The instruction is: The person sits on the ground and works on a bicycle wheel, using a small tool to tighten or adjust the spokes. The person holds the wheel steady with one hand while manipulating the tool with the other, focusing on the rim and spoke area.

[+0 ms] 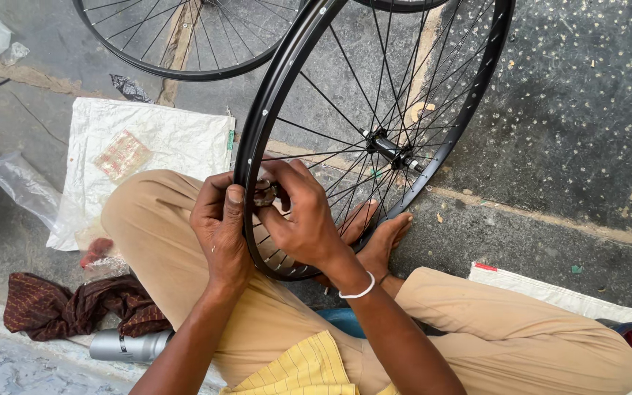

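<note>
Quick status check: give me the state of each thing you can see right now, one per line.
Bicycle wheel: upright, rim resting against the legs, no tyre on it.
Left hand: gripping the rim from outside.
Right hand: pinching a small metal tool at the rim.
Second wheel: lying flat on the floor.
White sack: spread flat.
Dark red cloth: crumpled.
Silver can: on its side.

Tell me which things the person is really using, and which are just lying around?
In use:
- black bicycle wheel with its hub
- small metal tool, held at the rim by the left hand and right hand

Lying about:
- second wheel
- white sack
- dark red cloth
- silver can
- clear plastic bag
</note>
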